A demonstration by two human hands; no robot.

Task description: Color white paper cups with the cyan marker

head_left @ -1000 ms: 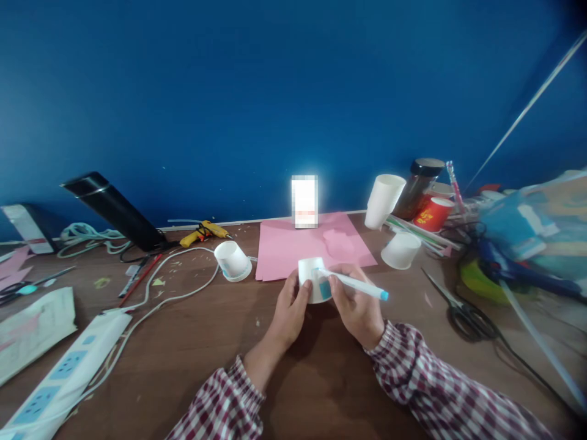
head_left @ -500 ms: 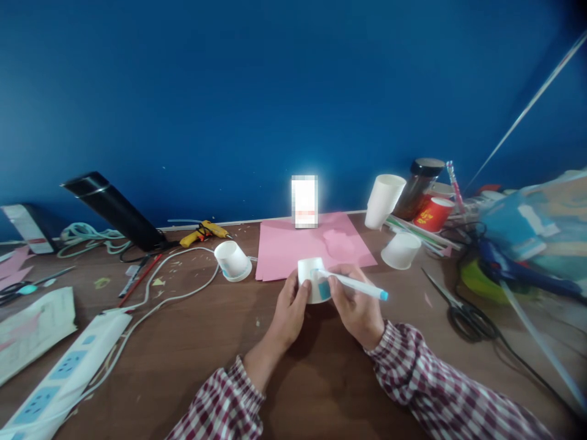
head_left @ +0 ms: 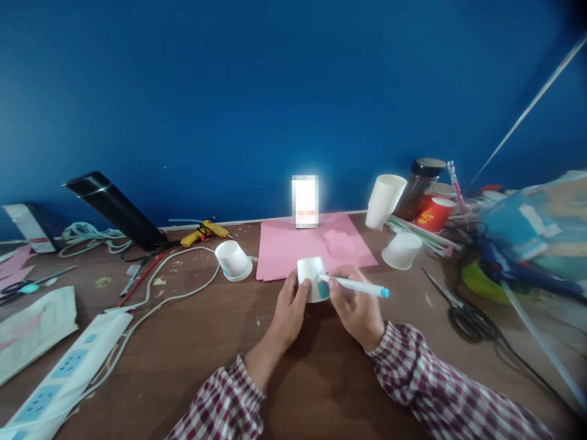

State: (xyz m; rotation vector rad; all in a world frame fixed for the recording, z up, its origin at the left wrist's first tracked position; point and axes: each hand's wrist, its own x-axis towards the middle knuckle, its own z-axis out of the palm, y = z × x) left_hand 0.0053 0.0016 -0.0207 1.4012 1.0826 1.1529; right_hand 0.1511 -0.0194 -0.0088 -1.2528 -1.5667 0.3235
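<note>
My left hand (head_left: 292, 300) is closed around the left side of a white paper cup (head_left: 308, 269), its thumb resting on the front. The cup is upside down and bears a light blue drawn outline and a filled blue patch near its wider lower rim. Between the fingers of my right hand (head_left: 360, 305) is a white marker (head_left: 362, 286) with a light blue end. The marker's tip meets the cup's front near the blue marks. Behind the cup lies pink paper (head_left: 293, 244) on the brown table.
To the left stand another inverted paper cup (head_left: 233, 260), a yellow glue gun (head_left: 206, 232), and a power strip (head_left: 68, 373) with white cord. At right are a paper cup (head_left: 402, 249), stacked cups (head_left: 385, 198), scissors (head_left: 463, 311) and a red cup (head_left: 435, 214). A glowing phone (head_left: 305, 201) leans at the wall.
The marker's tip has shifted slightly right and down over the cup, leaving the blue outline more exposed. My left hand keeps its hold with little movement.
</note>
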